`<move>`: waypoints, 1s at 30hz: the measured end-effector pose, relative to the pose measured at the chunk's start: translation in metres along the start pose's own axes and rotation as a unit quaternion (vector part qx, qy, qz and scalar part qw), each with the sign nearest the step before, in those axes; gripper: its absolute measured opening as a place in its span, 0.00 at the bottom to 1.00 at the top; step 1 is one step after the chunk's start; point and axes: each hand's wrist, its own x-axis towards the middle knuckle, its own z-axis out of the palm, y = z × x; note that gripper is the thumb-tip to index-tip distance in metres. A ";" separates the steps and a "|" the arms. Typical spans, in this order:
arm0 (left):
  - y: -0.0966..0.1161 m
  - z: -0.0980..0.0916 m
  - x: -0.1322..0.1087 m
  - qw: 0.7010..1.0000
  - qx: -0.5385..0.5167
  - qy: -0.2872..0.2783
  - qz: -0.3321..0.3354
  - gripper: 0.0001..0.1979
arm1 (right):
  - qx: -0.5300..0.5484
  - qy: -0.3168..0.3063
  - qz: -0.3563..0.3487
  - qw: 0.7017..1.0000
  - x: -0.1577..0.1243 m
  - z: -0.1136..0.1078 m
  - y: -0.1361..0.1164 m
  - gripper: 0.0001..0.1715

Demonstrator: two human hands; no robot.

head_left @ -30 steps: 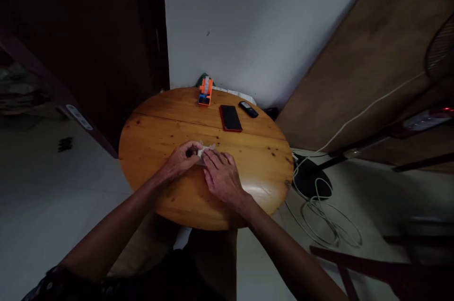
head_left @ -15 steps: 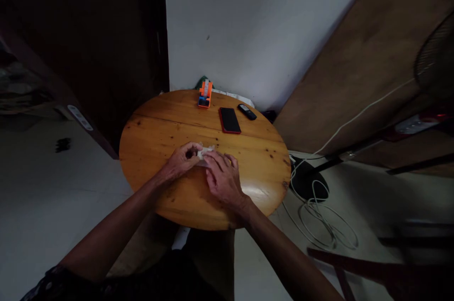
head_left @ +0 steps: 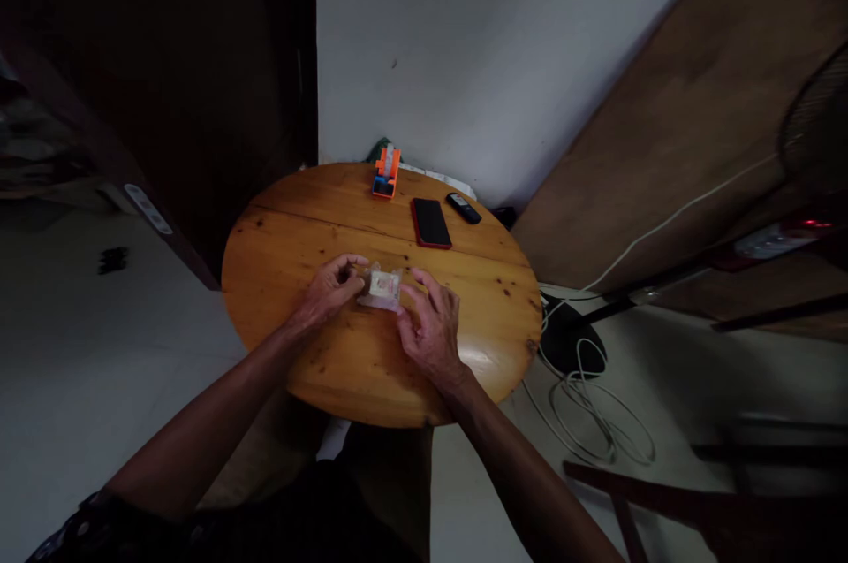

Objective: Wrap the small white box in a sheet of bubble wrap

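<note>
Change since a second ago: the right hand (head_left: 430, 329) has slid off the work and back toward 5 o'clock. It had been lying flat over the small pale packet (head_left: 384, 285). That packet is now uncovered and shows a reddish mark on its face.

- Packet: near the centre of the round wooden table (head_left: 291, 227), tipped up a little over a pale scrap lying flat under it (too dim for me to tell whether the two are joined).
- Left hand (head_left: 328, 289): at the packet's 9 o'clock edge, thumb and forefinger closed narrow on that edge.
- Right hand: fingers loosely curled and holding nothing. The forefinger tip is just beside the packet's 3 o'clock edge, and I cannot tell whether it touches.

My reading is that the hold now rests with the left hand alone.

Unmoved: orange holder (head_left: 385, 172) at the table's 12 o'clock rim, red-cased phone (head_left: 431, 223) and dark handset (head_left: 464, 208) toward 1 o'clock. White cable (head_left: 589, 408) is coiled on the floor off 4 o'clock.
</note>
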 end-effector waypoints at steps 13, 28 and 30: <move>-0.004 0.008 -0.001 0.998 0.054 -0.029 0.005 0.13 | 0.012 -0.107 0.014 0.994 0.016 0.003 -0.001 0.17; -0.004 0.007 -0.002 0.996 0.076 -0.052 0.013 0.14 | 0.063 -0.115 0.012 0.991 0.040 0.001 0.008 0.10; -0.004 0.007 -0.002 0.996 0.079 -0.051 0.007 0.14 | 0.075 -0.105 0.024 0.991 0.042 0.003 0.009 0.11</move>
